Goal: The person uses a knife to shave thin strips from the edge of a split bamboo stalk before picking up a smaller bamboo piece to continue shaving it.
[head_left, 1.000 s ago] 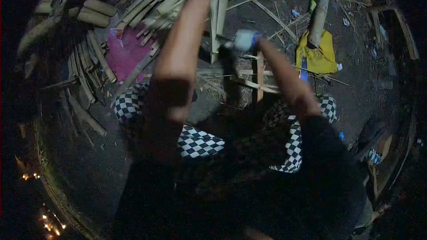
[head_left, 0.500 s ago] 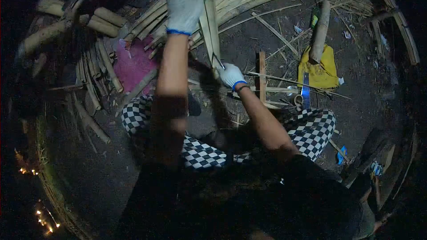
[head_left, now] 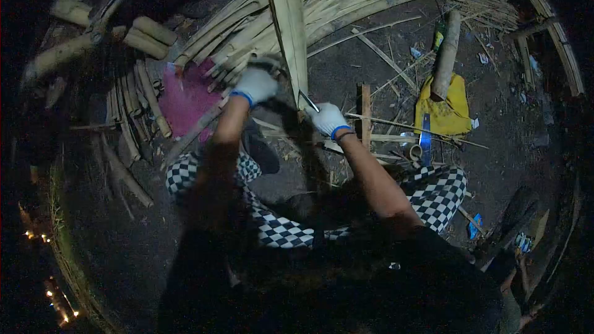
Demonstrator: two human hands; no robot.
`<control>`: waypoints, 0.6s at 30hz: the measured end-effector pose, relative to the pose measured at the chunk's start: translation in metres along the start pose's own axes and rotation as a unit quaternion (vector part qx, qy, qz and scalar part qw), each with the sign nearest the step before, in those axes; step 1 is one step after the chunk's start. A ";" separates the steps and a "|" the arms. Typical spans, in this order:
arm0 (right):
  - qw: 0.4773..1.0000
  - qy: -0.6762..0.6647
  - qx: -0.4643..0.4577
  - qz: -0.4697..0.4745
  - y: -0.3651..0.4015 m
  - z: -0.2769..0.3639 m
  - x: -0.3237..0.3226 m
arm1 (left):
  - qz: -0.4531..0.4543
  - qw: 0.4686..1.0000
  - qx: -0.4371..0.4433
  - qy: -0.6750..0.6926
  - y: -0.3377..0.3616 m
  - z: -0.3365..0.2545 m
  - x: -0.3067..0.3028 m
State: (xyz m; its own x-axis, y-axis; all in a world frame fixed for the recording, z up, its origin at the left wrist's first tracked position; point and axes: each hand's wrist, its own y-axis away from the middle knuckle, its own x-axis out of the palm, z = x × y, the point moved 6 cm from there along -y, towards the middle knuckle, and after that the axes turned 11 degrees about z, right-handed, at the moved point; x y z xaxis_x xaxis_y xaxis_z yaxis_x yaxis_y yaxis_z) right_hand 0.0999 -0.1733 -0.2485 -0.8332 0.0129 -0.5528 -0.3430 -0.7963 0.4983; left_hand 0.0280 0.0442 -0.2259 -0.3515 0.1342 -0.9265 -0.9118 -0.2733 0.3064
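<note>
A long pale split length of bamboo [head_left: 289,31] stands tilted in front of me, its upper end cut off by the view's edge. My right hand [head_left: 329,120], in a white glove, is closed around a knife [head_left: 308,101]. The dark, narrow blade lies against the lower end of the bamboo. To the left of the bamboo is my left hand [head_left: 256,85], also gloved and apart from the piece. Motion smears its fingers, so I cannot make out their pose. Behind both hands lies a pile of bamboo strips [head_left: 223,37].
Bamboo logs [head_left: 148,32] and shorter pieces lie at left beside a pink cloth [head_left: 189,102]. At right, a thick bamboo pole [head_left: 445,55] rests on a yellow sack [head_left: 455,111], near a blue-bladed saw [head_left: 425,139]. An upright wooden piece [head_left: 365,114] stands nearby.
My left hand has let go of the upper part of the bamboo and come down towards me, to its left. The right hand has shifted slightly, with the knife still at the bamboo's lower end.
</note>
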 end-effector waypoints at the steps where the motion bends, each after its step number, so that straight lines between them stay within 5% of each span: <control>1: 1.000 0.013 -0.011 -0.009 0.000 -0.004 -0.001 | 0.011 0.997 0.042 0.069 0.014 -0.027 -0.014; 5: 0.997 0.059 -0.046 -0.024 0.004 -0.008 -0.008 | 0.093 0.989 0.071 0.086 0.042 -0.061 -0.092; 8: 0.994 0.080 -0.068 -0.030 0.009 0.005 -0.034 | 0.082 0.983 0.164 0.028 0.019 -0.050 -0.080; 9: 0.995 0.079 -0.064 -0.017 0.024 0.024 -0.057 | 0.006 0.969 0.230 0.087 0.033 -0.041 -0.088; 11: 0.996 0.045 -0.040 0.059 0.047 0.049 -0.091 | 0.133 0.986 0.099 0.027 0.028 -0.037 -0.091; 14: 0.995 0.061 -0.026 0.068 0.014 -0.014 -0.026 | 0.161 0.968 0.190 0.035 0.016 -0.064 0.013; 15: 0.997 0.045 -0.011 0.054 -0.006 -0.037 0.011 | 0.178 0.967 0.137 -0.121 0.015 -0.077 0.036; 16: 0.988 0.087 -0.092 -0.086 0.000 -0.045 0.027 | 0.161 0.971 0.122 -0.127 0.007 -0.076 0.053; 17: 0.939 0.130 -0.192 -0.252 -0.014 -0.034 0.008 | -0.017 0.987 0.125 -0.101 -0.023 -0.054 0.042; 18: 0.994 0.106 -0.029 0.015 -0.009 -0.018 -0.007 | -0.154 0.975 0.155 -0.052 -0.012 -0.050 0.043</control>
State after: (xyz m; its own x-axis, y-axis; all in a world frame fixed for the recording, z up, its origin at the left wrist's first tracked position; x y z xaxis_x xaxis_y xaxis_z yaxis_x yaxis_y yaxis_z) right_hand 0.1162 -0.1774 -0.2611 -0.7302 -0.1340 -0.6700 -0.2891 -0.8278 0.4807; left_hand 0.0349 0.0055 -0.2804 -0.0569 0.2648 -0.9626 -0.9921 0.0928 0.0842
